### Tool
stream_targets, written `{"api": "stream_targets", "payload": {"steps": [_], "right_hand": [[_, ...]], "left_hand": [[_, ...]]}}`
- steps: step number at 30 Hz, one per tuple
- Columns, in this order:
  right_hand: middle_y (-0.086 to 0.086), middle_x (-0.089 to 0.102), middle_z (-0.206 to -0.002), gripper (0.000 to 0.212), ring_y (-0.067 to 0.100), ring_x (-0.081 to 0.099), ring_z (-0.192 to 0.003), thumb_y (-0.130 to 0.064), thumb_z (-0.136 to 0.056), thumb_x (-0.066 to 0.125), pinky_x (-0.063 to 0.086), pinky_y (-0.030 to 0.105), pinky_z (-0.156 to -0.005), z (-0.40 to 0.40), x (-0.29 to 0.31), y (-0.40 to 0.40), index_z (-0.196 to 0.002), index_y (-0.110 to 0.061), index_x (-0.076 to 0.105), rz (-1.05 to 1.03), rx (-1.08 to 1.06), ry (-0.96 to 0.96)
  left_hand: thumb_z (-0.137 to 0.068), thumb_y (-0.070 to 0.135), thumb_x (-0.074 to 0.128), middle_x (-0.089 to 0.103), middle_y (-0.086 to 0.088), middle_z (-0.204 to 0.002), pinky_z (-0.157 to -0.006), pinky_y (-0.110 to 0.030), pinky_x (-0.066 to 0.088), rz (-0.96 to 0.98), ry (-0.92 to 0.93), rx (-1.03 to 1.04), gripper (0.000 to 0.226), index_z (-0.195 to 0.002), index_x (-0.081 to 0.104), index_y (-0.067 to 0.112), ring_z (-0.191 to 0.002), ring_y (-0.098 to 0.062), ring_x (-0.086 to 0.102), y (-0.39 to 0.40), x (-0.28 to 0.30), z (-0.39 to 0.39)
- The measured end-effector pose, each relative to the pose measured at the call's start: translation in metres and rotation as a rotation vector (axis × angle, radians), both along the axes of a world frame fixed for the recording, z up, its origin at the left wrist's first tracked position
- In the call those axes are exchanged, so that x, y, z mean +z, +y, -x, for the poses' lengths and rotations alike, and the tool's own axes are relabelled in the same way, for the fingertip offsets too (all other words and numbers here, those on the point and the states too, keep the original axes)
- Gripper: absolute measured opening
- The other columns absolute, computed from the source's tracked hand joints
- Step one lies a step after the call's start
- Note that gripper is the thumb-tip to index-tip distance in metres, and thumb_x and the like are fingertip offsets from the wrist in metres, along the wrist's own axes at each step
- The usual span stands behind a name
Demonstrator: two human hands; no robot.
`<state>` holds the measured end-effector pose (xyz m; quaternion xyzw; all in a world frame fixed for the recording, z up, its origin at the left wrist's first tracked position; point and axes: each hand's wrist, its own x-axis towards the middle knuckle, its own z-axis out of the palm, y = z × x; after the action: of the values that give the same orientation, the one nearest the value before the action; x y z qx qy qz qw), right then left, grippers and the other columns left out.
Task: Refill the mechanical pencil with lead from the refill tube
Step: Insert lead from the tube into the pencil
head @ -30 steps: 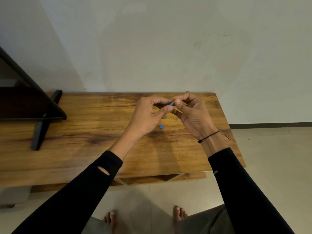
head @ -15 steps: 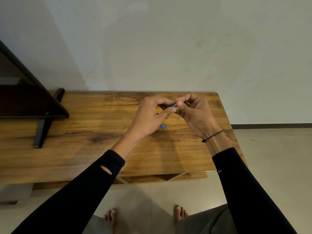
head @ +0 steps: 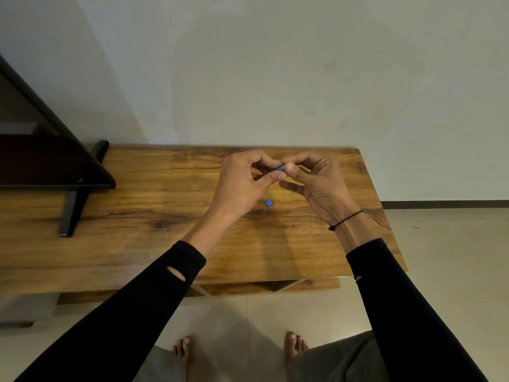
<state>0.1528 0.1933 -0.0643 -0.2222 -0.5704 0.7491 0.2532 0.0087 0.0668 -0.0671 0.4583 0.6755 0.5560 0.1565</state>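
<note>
Left hand (head: 242,186) and right hand (head: 316,183) fingers pinching blue pencil (head: 279,169) between fingertips above table (head: 137,216).

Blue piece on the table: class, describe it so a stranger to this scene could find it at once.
Start at the wooden table against the wall, then find the two hands meeting above its right half. On the wood just below the gap between them lies the blue piece. It is tiny, squarish, touched by nothing, and the only loose bright thing there.

Two hands, left (head: 242,186) and right (head: 316,183), pinching one small blue object (head: 279,169) above a wooden table (head: 137,216).
</note>
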Motion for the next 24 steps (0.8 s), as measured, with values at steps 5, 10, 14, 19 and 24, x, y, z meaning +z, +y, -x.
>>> {"api": "stream_targets", "payload": {"steps": [5,10,14,19,24], "right_hand": [[0.009,0.076,-0.098,0.018,0.018,0.071,-0.082,-0.007,-0.095,0.076,0.065,0.045,-0.075,-0.015,-0.015,0.026,-0.109,-0.016,0.078,-0.588,-0.183,-0.396],[0.003,0.059,-0.111,0.035,0.024,0.063,-0.093,-0.001,-0.094,0.071,0.058,0.046,-0.084,-0.008,-0.046,0.022,-0.123,-0.020,0.068,-1.014,0.020,-0.840],[0.007,0.061,-0.103,0.016,0.033,0.064,-0.090,0.002,-0.095,0.065,0.055,0.045,-0.076,0.001,-0.054,0.019,-0.099,-0.013,0.066,-1.160,0.011,-0.917],[0.005,0.073,-0.081,0.015,0.021,0.072,-0.072,0.001,-0.093,0.073,0.059,0.032,-0.065,0.002,-0.033,0.021,-0.089,-0.013,0.073,-0.762,-0.195,-0.557],[0.017,0.072,-0.088,0.010,0.024,0.072,-0.075,0.005,-0.092,0.075,0.064,0.032,-0.071,-0.002,0.000,0.012,-0.102,0.002,0.072,-0.369,-0.177,-0.011]], "left_hand": [[-0.086,0.020,0.091,0.078,0.018,-0.092,-0.074,-0.022,0.063,-0.014,-0.077,0.022,0.020,-0.100,0.080,0.029,-0.085,0.002,0.073,0.002,-0.004,0.001],[-0.087,0.021,0.090,0.079,0.018,-0.093,-0.074,-0.019,0.061,-0.008,-0.083,0.037,0.019,-0.101,0.080,0.029,-0.086,0.004,0.073,0.003,-0.006,0.005],[-0.087,0.020,0.090,0.079,0.018,-0.093,-0.074,-0.019,0.061,0.011,-0.062,0.022,0.022,-0.099,0.078,0.033,-0.086,0.005,0.073,0.002,-0.006,0.005],[-0.087,0.018,0.090,0.079,0.018,-0.094,-0.078,-0.020,0.062,0.048,-0.053,0.018,0.025,-0.099,0.077,0.036,-0.088,0.003,0.073,-0.002,-0.008,0.008],[-0.090,0.012,0.087,0.077,0.018,-0.096,-0.083,-0.017,0.060,0.072,-0.007,-0.008,0.022,-0.106,0.081,0.025,-0.092,0.002,0.073,-0.002,-0.007,0.008]]}}
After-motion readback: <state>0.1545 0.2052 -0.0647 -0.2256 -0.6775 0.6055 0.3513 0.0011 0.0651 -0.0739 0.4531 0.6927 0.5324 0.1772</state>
